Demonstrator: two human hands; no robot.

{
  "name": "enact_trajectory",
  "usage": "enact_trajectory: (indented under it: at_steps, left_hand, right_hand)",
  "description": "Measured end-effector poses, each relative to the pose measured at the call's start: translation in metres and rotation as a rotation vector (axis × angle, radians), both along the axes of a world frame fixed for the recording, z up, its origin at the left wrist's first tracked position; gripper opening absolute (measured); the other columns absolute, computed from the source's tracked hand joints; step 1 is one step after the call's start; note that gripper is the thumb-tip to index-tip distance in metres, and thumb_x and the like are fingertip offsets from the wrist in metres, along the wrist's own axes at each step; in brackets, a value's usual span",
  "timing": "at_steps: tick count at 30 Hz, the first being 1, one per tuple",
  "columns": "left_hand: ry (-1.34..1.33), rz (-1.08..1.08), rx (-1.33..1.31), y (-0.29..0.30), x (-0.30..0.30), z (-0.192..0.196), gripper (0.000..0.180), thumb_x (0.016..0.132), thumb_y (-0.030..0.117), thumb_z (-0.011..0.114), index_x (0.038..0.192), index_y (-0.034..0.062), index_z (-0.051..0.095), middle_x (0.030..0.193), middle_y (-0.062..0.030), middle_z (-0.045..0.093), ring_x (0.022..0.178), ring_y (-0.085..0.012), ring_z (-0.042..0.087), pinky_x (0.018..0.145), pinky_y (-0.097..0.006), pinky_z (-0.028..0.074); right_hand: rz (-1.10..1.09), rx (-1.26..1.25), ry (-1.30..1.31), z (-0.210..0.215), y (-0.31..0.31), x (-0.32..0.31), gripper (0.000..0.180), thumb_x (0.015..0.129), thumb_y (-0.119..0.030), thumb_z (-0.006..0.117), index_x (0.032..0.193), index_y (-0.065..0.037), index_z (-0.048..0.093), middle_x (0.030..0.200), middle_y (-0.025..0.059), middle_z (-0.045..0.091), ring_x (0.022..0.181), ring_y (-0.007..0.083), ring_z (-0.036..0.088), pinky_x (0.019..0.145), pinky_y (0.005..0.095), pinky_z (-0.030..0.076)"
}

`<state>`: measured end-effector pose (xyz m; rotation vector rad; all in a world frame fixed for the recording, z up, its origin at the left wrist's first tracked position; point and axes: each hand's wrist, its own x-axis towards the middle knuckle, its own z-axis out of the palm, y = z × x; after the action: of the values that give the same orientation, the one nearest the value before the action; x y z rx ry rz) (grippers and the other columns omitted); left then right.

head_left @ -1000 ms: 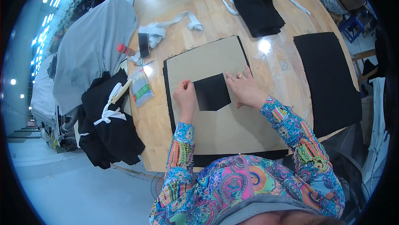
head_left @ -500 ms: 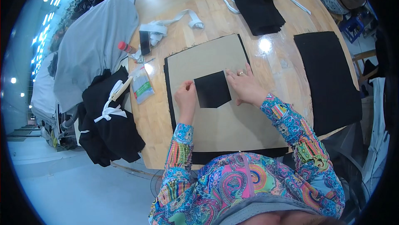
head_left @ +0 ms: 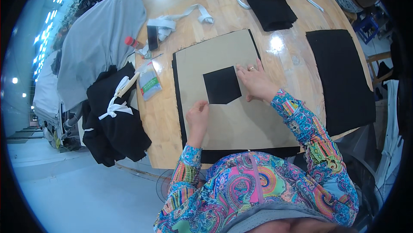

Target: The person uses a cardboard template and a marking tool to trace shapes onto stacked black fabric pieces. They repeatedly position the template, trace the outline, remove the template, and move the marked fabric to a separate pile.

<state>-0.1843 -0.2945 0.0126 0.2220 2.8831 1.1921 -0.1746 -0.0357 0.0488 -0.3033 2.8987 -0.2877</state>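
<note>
Both hands flat, gripping nothing: left hand (head_left: 198, 114) and right hand (head_left: 257, 82) smoothing black patch (head_left: 222, 86) on cardboard (head_left: 245, 121); next, square its edges.

Both forearms, in bright patterned sleeves, come in from the near edge. The left hand (head_left: 198, 113) lies palm down with fingers loosely curled. The right hand (head_left: 254, 82) reaches farther, flat, fingers spread leftward, a ring on one finger.

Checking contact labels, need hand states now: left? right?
Left hand: fingers curled, resting on the tan board by the black fabric piece; grips nothing.
Right hand: open, flat at the piece's right edge; holds nothing.
</note>
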Motion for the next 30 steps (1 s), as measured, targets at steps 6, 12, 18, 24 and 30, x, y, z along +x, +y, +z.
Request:
enact_trajectory:
  at_steps: [6, 12, 18, 24, 30]
  left_hand:
    - [-0.183, -0.038, 0.26, 0.021, 0.013, 0.004, 0.011, 0.084, 0.012, 0.063, 0.09, 0.0032, 0.066, 0.077, -0.0089, 0.069, 0.072, -0.0148, 0.067, 0.065, -0.028, 0.05]
    - [-0.163, -0.09, 0.241, 0.036, 0.022, 0.002, 0.01, 0.086, 0.011, 0.061, 0.091, 0.0019, 0.064, 0.078, -0.0091, 0.069, 0.072, -0.0139, 0.066, 0.065, -0.027, 0.05]
    - [-0.129, -0.126, 0.166, 0.038, 0.021, 0.009, 0.01, 0.086, 0.011, 0.061, 0.091, 0.0024, 0.064, 0.078, -0.0101, 0.069, 0.072, -0.016, 0.067, 0.065, -0.028, 0.05]
    - [-0.142, -0.116, 0.155, 0.04, 0.022, 0.009, 0.011, 0.086, 0.013, 0.061, 0.091, 0.0037, 0.064, 0.078, -0.011, 0.069, 0.072, -0.0183, 0.067, 0.065, -0.029, 0.051]
    - [-0.101, -0.06, 0.154, 0.036, 0.02, 0.004, 0.007, 0.083, 0.009, 0.064, 0.086, 0.0028, 0.066, 0.071, -0.0037, 0.067, 0.065, -0.0075, 0.061, 0.06, -0.023, 0.048]
  right_hand:
    - [-0.009, 0.008, 0.034, -0.008, -0.001, 0.0, 0.098, 0.045, -0.028, 0.091, 0.127, -0.003, 0.043, 0.14, 0.0098, 0.041, 0.126, 0.0329, 0.044, 0.107, 0.0643, 0.016]
    - [-0.012, 0.012, 0.016, -0.007, -0.001, 0.0, 0.098, 0.047, -0.027, 0.09, 0.129, -0.002, 0.043, 0.142, 0.0099, 0.039, 0.127, 0.0336, 0.042, 0.108, 0.0631, 0.016]
    - [-0.009, 0.027, -0.014, -0.002, -0.002, 0.0, 0.098, 0.049, -0.027, 0.089, 0.13, -0.001, 0.041, 0.144, 0.0104, 0.036, 0.128, 0.0356, 0.04, 0.109, 0.0614, 0.016]
    - [-0.015, 0.031, 0.012, -0.006, -0.003, -0.001, 0.099, 0.047, -0.027, 0.09, 0.13, -0.004, 0.042, 0.141, 0.0089, 0.04, 0.128, 0.033, 0.041, 0.108, 0.0639, 0.016]
    - [-0.012, 0.03, 0.039, -0.01, -0.001, 0.0, 0.098, 0.046, -0.029, 0.09, 0.128, -0.005, 0.043, 0.14, 0.0084, 0.041, 0.128, 0.0329, 0.041, 0.107, 0.0637, 0.017]
